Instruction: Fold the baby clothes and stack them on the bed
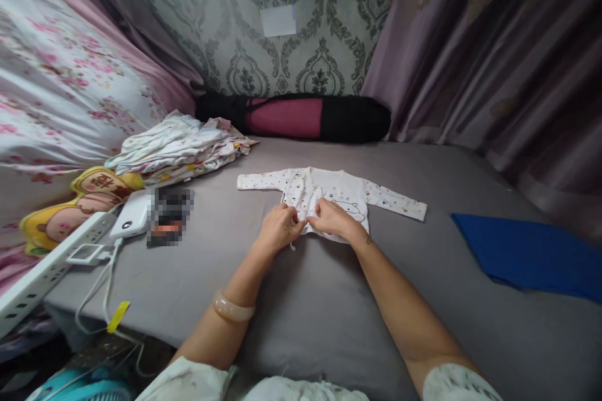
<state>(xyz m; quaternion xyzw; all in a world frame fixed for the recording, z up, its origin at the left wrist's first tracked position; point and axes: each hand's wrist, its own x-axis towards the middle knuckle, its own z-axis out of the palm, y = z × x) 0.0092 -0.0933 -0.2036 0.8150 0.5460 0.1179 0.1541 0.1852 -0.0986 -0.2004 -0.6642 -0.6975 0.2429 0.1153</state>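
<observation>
A small white baby shirt (329, 183) with a scattered print and a bear outline lies on the grey sheet, both sleeves spread out sideways. My left hand (282, 225) is closed on the shirt's lower front edge, left of its middle. Close beside it, my right hand (335, 220) pinches the fabric near the same hem, its fingertips almost meeting those of my left hand. The cloth is bunched a little between and above the hands. A thin tie hangs below my left hand.
Piled clothes (181, 147), a yellow plush (61, 222), a white power bank (134, 216) and a power strip (59, 263) with cables sit at left. A black-and-red roll bag (286, 118) lies along the wall. Blue cloth (531, 254) lies at right.
</observation>
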